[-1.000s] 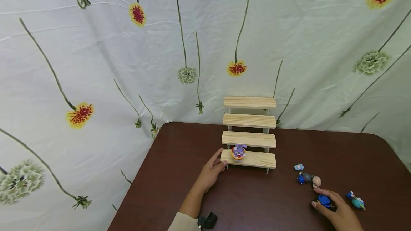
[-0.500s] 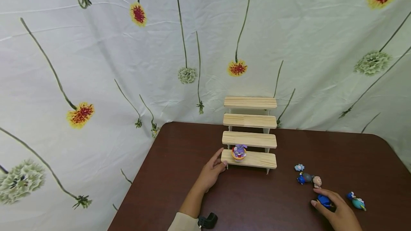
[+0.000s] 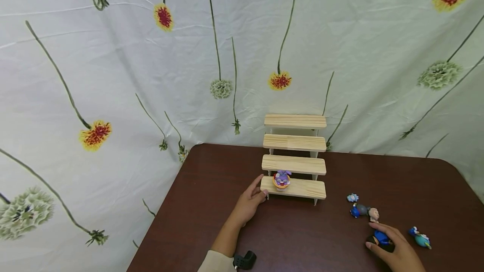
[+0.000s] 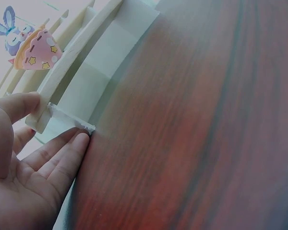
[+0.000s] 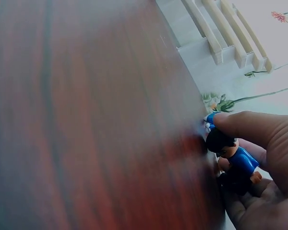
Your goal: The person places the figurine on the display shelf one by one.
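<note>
Right hand curls around a small blue figure, likely light, rigid plastic, best pinched at the torso. Left hand, fingers relaxed, steadies the steps.

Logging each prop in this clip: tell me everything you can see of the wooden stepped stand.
The wooden stepped stand is a small staircase-like riser of four pale, unpainted slats with visible grain, each step set higher and farther back, on thin light legs. It stands upright on the dark brown table, its back close to the flowered cloth. A purple long-eared figure sits at the left end of the lowest step. The left hand touches that step's left end, thumb on its edge and fingers by the leg.
</note>
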Action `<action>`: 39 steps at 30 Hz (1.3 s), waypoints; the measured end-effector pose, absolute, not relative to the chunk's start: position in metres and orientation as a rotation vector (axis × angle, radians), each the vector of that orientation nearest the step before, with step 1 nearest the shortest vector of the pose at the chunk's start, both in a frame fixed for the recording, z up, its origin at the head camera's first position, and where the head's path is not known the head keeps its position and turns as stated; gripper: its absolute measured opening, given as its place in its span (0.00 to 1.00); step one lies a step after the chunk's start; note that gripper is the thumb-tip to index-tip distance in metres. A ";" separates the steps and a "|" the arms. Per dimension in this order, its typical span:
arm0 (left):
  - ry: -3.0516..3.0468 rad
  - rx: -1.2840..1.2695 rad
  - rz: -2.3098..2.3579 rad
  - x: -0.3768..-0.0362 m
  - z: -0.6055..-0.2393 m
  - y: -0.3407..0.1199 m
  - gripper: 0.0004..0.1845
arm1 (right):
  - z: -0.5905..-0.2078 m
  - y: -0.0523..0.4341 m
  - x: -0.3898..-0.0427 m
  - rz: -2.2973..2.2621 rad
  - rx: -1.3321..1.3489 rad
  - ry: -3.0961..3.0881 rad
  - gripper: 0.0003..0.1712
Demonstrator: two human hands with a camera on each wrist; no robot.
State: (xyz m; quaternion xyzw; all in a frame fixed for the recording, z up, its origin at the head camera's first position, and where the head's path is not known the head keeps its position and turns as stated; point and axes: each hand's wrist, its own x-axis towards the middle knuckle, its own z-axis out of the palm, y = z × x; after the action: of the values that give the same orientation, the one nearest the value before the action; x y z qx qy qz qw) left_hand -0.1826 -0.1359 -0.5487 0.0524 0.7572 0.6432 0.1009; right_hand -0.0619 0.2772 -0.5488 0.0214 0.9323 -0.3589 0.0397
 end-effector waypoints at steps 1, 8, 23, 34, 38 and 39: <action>2.237 0.154 1.900 -0.183 -0.549 -0.136 0.32 | -0.550 0.277 -0.062 -1.093 0.047 2.872 0.41; 2.231 0.157 1.911 -0.184 -0.548 -0.136 0.33 | -0.550 0.277 -0.065 -1.066 0.025 2.861 0.42; 2.232 0.155 1.913 -0.183 -0.547 -0.136 0.33 | -0.541 0.267 -0.065 -1.234 0.133 2.801 0.37; 2.229 0.167 1.921 -0.183 -0.550 -0.135 0.33 | -0.538 0.268 -0.066 -1.252 0.155 2.802 0.34; 2.221 0.168 1.929 -0.183 -0.550 -0.135 0.33 | -0.538 0.268 -0.067 -1.273 0.197 2.800 0.32; 2.222 0.169 1.928 -0.183 -0.550 -0.135 0.33 | -0.539 0.268 -0.067 -1.282 0.202 2.798 0.32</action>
State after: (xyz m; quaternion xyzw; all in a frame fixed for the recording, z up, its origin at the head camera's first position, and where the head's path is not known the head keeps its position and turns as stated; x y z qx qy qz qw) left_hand -0.1830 -0.1349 -0.5497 0.0572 0.7505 0.6512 0.0971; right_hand -0.0669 0.2682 -0.5386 0.0656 0.9068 -0.4155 0.0288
